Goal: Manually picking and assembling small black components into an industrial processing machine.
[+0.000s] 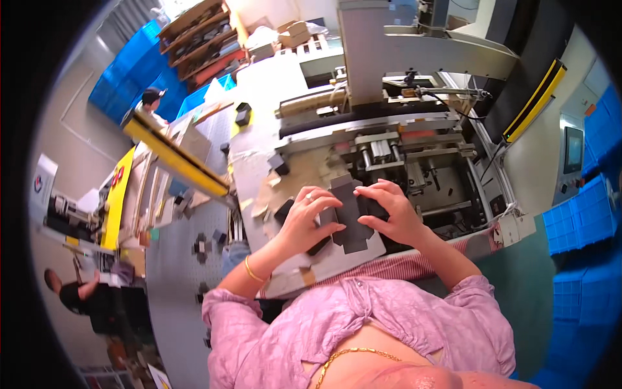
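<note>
Both hands press on a flat dark grey die-cut cardboard blank (348, 214) lying on a pale board (337, 259) in front of me. My left hand (304, 217), with a ring and a gold bangle, has its fingers spread over the blank's left side. My right hand (391, 211) covers the right side, fingers curled over the blank's edge. A small dark box (283, 209) lies just left of my left hand.
A grey metal machine (414, 155) with rollers stands right behind the blank. A yellow-edged conveyor (175, 155) runs at left, with dark blanks (202, 247) on a grey belt. Blue crates (583, 214) stack at right. Two other people (152, 104) work at left.
</note>
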`<action>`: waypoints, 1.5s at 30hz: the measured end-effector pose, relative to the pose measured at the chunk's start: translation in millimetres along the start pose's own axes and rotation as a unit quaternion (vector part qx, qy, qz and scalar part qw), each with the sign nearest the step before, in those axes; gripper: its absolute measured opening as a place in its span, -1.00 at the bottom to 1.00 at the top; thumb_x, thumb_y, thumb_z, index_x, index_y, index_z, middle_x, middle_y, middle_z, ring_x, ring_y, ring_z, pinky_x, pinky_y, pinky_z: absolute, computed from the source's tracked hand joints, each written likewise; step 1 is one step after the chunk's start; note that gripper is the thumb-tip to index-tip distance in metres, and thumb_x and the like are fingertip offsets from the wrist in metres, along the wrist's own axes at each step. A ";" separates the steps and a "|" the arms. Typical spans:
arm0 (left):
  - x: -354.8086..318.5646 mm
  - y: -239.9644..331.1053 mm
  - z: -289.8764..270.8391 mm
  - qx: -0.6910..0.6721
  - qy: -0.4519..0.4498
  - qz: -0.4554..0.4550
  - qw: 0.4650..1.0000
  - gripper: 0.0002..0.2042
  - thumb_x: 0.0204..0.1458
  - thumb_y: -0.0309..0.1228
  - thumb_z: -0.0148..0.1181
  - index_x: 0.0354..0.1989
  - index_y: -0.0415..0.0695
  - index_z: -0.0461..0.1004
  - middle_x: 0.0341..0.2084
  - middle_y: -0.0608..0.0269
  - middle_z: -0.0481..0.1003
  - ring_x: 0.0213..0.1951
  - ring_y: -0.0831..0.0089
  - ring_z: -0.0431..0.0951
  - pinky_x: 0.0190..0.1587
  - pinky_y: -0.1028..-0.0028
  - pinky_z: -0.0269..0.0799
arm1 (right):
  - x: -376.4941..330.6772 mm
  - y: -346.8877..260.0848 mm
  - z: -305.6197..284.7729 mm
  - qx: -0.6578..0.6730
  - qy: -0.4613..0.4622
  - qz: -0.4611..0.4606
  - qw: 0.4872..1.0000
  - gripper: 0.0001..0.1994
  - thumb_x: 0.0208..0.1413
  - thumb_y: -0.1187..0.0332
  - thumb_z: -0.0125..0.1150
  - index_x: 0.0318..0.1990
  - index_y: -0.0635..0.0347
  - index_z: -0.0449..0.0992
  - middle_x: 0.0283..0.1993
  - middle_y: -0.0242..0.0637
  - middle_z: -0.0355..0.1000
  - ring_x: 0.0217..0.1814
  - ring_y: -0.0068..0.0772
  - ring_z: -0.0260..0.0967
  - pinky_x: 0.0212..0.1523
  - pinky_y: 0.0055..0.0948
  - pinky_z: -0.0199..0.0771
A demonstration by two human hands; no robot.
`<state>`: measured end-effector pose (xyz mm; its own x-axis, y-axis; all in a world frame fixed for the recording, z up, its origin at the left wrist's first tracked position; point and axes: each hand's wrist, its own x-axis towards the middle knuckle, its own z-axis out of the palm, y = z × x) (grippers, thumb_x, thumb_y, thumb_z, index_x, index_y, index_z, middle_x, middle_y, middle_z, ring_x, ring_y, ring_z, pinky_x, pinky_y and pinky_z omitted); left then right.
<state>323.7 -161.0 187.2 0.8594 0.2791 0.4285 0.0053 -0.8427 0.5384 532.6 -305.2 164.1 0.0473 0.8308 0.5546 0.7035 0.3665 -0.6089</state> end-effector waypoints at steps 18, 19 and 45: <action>210.7 -124.4 13.8 -0.291 0.091 -0.118 0.945 -0.44 -0.12 -0.49 0.46 0.12 -0.13 0.40 -0.14 0.19 0.54 -0.14 0.49 0.51 -0.15 0.52 0.47 | 163.0 169.0 -87.9 0.200 -0.040 0.145 0.968 -0.47 0.10 0.37 0.32 0.22 0.28 0.34 -0.04 -0.28 0.51 -0.03 -0.53 0.44 -0.01 -0.49 0.48; 232.4 -142.0 11.9 -0.276 0.104 -0.111 0.949 -0.42 -0.10 -0.50 0.46 0.15 -0.14 0.37 -0.18 0.21 0.54 -0.18 0.55 0.51 -0.20 0.58 0.46 | 184.8 198.8 -88.2 0.166 -0.043 0.139 0.975 -0.50 0.16 0.36 0.29 0.22 0.28 0.32 -0.03 -0.23 0.52 -0.07 -0.51 0.46 0.00 -0.50 0.48; -359.4 -266.2 -97.8 0.100 0.408 -0.458 0.784 -0.89 0.11 -0.46 0.19 -0.27 -0.20 0.60 -0.46 0.21 0.59 -0.43 0.48 0.57 -0.36 0.50 0.44 | 11.0 -87.5 174.4 0.364 -0.308 0.259 0.840 -0.79 0.13 0.39 0.15 -0.17 0.31 0.61 -0.18 -0.17 0.59 -0.18 -0.33 0.55 -0.10 -0.42 0.49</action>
<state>-36.5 8.0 -39.2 -0.1638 0.9416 0.2944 0.5791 -0.1498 0.8013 347.9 -255.0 124.5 -0.3196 0.9350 -0.1538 0.0703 -0.1385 -0.9879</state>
